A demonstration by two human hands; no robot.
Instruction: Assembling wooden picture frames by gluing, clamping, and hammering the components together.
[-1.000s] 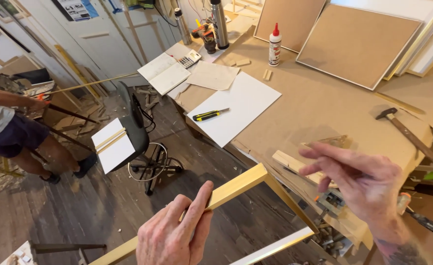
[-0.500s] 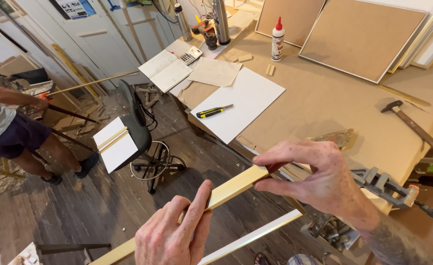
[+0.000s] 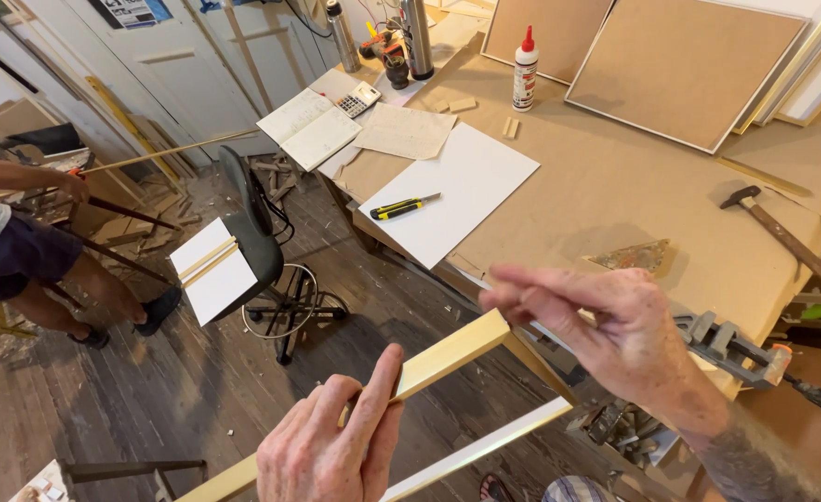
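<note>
**Light wooden frame held at one rail**

A thin, pale wooden frame (image 3: 448,358) is seen low in the centre of the picture, over the floor just off the workbench (image 3: 615,186) edge. Its upper rail is pinched by the left hand (image 3: 336,446), fingers closed around it. The right hand (image 3: 606,325) is held loosely spread just beside the frame's corner, gripping nothing.

The frame is judged light and stiff along each rail, but weak at its corner joints; it is best gripped mid-rail, not levered by a corner.

Counted on the bench: one glue bottle (image 3: 525,68), one hammer (image 3: 782,232), one utility knife (image 3: 403,206), one clamp (image 3: 736,349).
</note>
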